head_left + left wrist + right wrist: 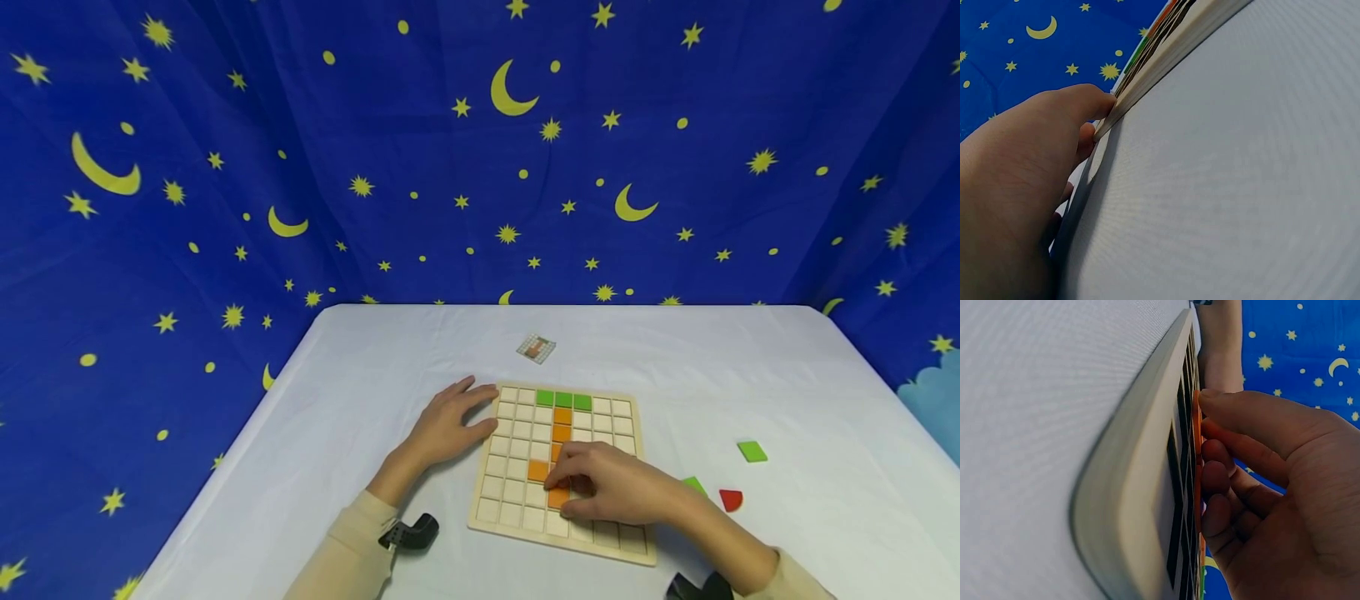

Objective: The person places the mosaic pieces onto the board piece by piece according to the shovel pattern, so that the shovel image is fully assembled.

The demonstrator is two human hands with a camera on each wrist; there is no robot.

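Note:
A wooden grid board [500, 527] lies on the table with three green square tiles [564, 400] in its top row. Below the middle green one runs a column of orange square tiles [562, 432], with another orange tile [537, 471] to its left. My right hand [618, 483] is over the lower part of the board, thumb and fingertips at an orange square tile [558, 498] at the column's low end. In the right wrist view the thumb touches an orange tile [1197, 425]. My left hand [448, 423] rests at the board's left edge, fingers extended; its thumb touches the rim [1124, 100].
A small card with a grid picture [536, 348] lies behind the board. Right of the board are a green tile [752, 452], a red quarter-round piece [731, 500] and another green piece [694, 485] partly behind the right arm. A blue star-patterned curtain [450, 150] surrounds the table.

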